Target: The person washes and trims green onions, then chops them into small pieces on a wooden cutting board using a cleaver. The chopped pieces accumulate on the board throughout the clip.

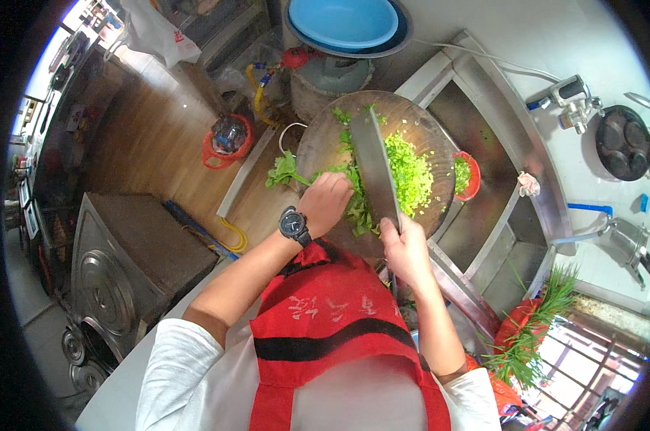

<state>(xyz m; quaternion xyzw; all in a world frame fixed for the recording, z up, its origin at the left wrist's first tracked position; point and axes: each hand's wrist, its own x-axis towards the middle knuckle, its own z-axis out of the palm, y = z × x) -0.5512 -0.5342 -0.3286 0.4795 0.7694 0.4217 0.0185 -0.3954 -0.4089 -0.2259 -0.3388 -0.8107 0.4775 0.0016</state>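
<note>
My right hand [407,250] grips the handle end of a wide cleaver [374,161], whose blade stands on a round wooden chopping board [325,129]. To the right of the blade lies a heap of finely chopped green stalks [407,175]. My left hand [325,203], with a black wristwatch [294,223] on the wrist, presses on leafy greens [359,207] left of the blade, fingers bent and largely covering what is under them. A leafy sprig [283,171] sticks out past the board's left edge.
Right of the board, a red bowl [473,183] of chopped greens stands by a steel sink [510,145]. Blue basins [343,21] are beyond the board. A red basket [222,160] stands on the floor at left. Long green stalks [545,328] lie in a red container at lower right.
</note>
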